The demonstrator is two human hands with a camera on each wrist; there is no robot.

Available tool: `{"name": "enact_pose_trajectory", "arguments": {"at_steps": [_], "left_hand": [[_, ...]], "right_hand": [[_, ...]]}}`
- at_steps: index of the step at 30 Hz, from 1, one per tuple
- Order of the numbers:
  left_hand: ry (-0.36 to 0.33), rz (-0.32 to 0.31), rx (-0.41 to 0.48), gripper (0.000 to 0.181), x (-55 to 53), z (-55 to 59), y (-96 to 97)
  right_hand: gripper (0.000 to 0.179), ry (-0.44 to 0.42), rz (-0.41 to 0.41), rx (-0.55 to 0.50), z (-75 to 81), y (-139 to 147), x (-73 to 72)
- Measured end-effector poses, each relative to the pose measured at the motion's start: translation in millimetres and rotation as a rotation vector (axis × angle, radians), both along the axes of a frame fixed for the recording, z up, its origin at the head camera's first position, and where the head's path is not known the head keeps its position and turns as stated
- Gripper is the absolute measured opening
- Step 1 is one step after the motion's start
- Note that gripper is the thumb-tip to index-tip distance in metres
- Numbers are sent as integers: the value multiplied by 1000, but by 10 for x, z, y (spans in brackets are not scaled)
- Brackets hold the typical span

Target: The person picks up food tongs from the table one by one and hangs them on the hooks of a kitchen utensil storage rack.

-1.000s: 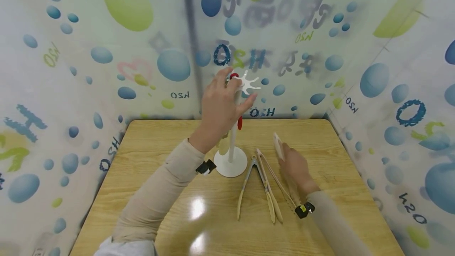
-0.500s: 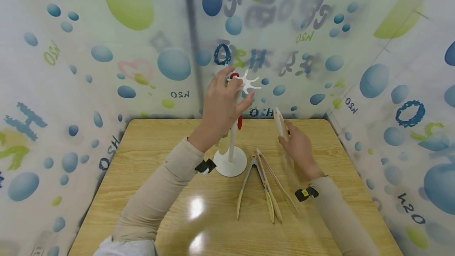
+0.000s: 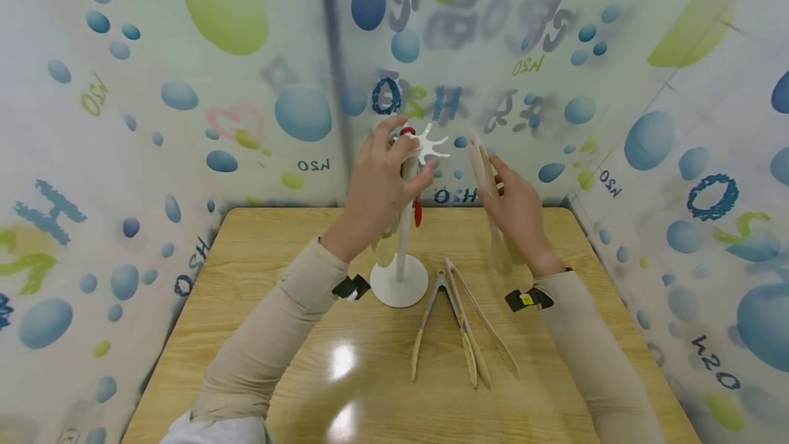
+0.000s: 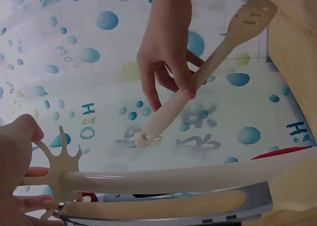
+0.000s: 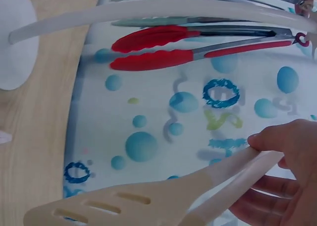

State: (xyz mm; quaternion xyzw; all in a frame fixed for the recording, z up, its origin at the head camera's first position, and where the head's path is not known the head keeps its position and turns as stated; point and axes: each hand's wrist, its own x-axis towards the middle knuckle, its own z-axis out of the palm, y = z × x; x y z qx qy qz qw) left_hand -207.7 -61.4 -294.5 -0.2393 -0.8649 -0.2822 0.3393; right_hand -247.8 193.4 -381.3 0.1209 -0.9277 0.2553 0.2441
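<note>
A white utensil stand (image 3: 403, 238) rises from a round base, with a hooked ring (image 3: 429, 144) at its top. My left hand (image 3: 379, 190) grips that ring, fingers among the hooks. My right hand (image 3: 518, 207) pinches beige tongs (image 4: 213, 60) by the hinge end, raised off the table to the right of the stand. Their slotted head (image 5: 171, 189) points down, and the two arms stand a little apart. Red tongs (image 5: 153, 60) and metal-armed tongs with a beige grip (image 4: 163, 203) hang from the stand, partly behind my left hand in the head view.
On the wooden table (image 3: 296, 362), metal-handled tongs (image 3: 425, 321) lie spread beside the stand base. Pale tongs (image 3: 493, 331) lie next to them on the right. Patterned curtains (image 3: 265, 122) enclose the back and sides.
My right hand has lifted the beige tongs up off the table, to near the height of the hooked ring. My left hand stays at the top of the stand.
</note>
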Motion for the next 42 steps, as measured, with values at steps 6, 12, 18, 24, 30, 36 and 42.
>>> {"name": "enact_pose_trajectory", "arguments": {"at_steps": [6, 12, 18, 24, 30, 36, 42], "left_hand": [[-9, -35, 11, 33, -30, 7, -68], [-35, -82, 15, 32, -62, 13, -132], [-68, -123, 12, 31, -75, 26, -193], [-126, -175, 33, 32, -101, 47, -255], [-153, -225, 52, 28, -128, 49, -318], [-154, -253, 43, 27, -161, 48, -359], [-174, -271, 46, 26, -166, 57, -385]], "right_hand": [[67, 46, 34, 28, 208, -174, -4], [67, 72, 42, 49, 353, -331, 21], [67, 116, 65, 54, 429, -450, 36], [68, 152, 77, 56, 443, -528, 41], [68, 167, 95, 53, 447, -585, 90], [68, 193, 101, 51, 455, -624, 134], [69, 212, 102, 51, 442, -651, 161]]}}
